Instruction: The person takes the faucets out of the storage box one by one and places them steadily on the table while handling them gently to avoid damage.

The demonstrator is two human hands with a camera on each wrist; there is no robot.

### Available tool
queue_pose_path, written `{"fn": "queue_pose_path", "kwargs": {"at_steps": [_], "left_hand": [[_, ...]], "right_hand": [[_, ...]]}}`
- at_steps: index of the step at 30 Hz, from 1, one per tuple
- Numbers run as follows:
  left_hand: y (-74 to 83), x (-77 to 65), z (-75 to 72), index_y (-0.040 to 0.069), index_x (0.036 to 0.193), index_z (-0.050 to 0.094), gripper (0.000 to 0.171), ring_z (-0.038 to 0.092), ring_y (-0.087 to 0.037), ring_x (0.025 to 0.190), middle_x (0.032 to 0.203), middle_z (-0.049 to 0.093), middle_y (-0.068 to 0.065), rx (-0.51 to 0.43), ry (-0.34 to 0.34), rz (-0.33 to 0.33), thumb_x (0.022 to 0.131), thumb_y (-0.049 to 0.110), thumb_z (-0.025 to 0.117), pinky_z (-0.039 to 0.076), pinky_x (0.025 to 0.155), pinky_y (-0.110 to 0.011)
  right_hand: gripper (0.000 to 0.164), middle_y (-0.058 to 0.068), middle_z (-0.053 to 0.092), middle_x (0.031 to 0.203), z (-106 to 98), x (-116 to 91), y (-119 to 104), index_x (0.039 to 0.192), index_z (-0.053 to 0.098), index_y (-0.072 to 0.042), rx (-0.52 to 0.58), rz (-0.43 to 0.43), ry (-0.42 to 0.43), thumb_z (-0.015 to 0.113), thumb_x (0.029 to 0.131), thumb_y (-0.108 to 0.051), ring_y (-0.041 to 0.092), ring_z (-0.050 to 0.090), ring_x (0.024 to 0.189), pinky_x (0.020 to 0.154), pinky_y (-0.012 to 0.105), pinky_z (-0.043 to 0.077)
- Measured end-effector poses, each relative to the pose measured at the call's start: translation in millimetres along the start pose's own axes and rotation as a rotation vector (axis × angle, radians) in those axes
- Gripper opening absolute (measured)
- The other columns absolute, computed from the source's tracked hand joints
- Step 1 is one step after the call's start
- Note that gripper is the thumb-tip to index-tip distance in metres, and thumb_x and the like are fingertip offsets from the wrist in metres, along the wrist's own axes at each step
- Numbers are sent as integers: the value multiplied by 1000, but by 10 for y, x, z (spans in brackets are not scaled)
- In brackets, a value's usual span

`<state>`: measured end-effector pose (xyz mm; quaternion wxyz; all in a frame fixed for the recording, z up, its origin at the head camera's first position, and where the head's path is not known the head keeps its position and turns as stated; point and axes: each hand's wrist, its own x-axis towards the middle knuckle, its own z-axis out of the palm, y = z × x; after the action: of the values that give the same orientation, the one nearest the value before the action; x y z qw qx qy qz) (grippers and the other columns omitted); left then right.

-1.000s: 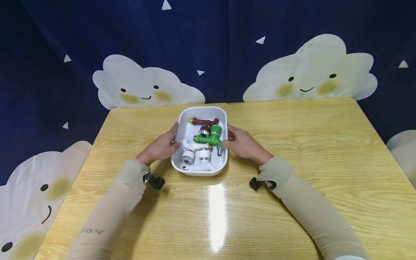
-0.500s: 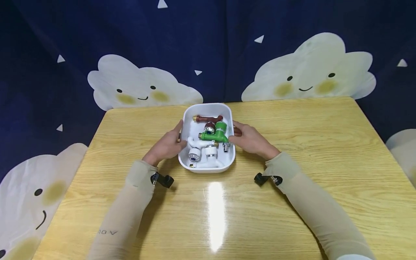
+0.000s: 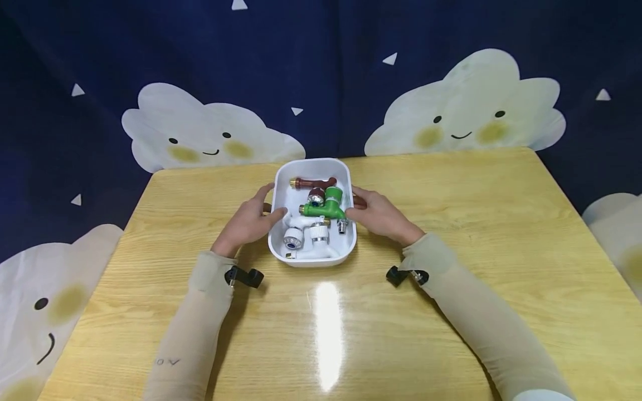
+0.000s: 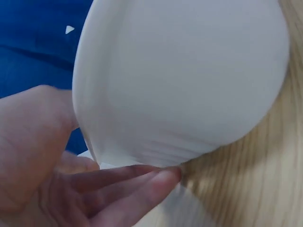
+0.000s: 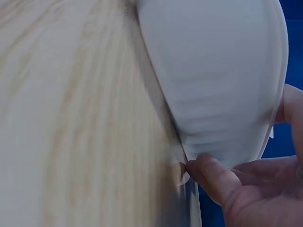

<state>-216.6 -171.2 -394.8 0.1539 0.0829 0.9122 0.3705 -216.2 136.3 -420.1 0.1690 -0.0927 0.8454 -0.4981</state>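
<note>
A white plastic basin [image 3: 312, 263] sits on the table, and both hands hold it at its sides. At the left side, the left hand [image 3: 249, 221] has its thumb over the rim and its fingers against the outer wall. The right hand [image 3: 381, 217] grips the opposite side, thumb at the rim, fingers outside and low. Inside lie a brown-red tap [image 3: 316, 183], a green tap [image 3: 323, 210] and two white taps [image 3: 316, 252]. Each wrist view shows the basin's outer wall [image 4: 184, 71] with fingertips near its base; the right fingertips [image 5: 208, 163] touch the wall low down.
The wooden table [image 3: 451, 223] spreads out around the basin, with a bright light reflection in front of it. A dark blue curtain [image 3: 341, 72] with cloud prints hangs behind the table's back edge. Small black wrist cameras [image 3: 249, 277] stick out inward below the hands.
The basin has shifted slightly to the right and back across the table between both hands, then stays nearly still. The left thumb now reaches further over the rim.
</note>
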Motion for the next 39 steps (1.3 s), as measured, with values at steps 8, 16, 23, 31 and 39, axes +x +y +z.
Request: {"fn": "queue_pose_path", "kwargs": {"at_steps": [8, 16, 23, 31, 39], "left_hand": [[-28, 107, 42, 9, 152, 47, 60, 68, -33, 105, 122, 68, -22, -50, 138, -47, 103, 44, 56, 54, 82, -34], [-5, 148, 57, 7, 152, 45, 62, 67, -32, 103, 121, 67, -20, 9, 105, -14, 104, 43, 55, 54, 82, -36], [60, 151, 17, 0, 145, 51, 67, 66, -27, 92, 106, 71, -17, 134, 72, 47, 101, 50, 56, 52, 78, -35], [33, 8, 32, 1, 150, 43, 77, 73, -26, 97, 113, 73, -18, 143, 27, 18, 99, 56, 57, 58, 87, -40], [67, 71, 44, -10, 150, 31, 68, 68, -37, 112, 129, 64, -32, 228, -15, 22, 101, 33, 52, 55, 100, -50]], "right_hand": [[77, 15, 62, 147, 15, 14, 14, 162, 32, -14, 11, 1, 32, 58, 91, -26, 25, 60, 137, 109, 40, 51], [74, 14, 59, 150, 29, -10, 67, 162, 33, -15, 56, -22, 75, 60, 94, -25, 27, 61, 136, 112, 42, 50], [74, 15, 61, 147, 39, -25, 83, 161, 35, -14, 77, -28, 100, 64, 96, -31, 29, 62, 135, 111, 44, 51], [79, 14, 58, 150, 87, -25, 101, 162, 33, -13, 139, -21, 40, 70, 95, -32, 28, 60, 137, 111, 42, 51], [80, 15, 60, 148, 64, -28, 88, 161, 34, -12, 142, -1, 46, 71, 93, -34, 28, 60, 137, 111, 43, 51]]}}
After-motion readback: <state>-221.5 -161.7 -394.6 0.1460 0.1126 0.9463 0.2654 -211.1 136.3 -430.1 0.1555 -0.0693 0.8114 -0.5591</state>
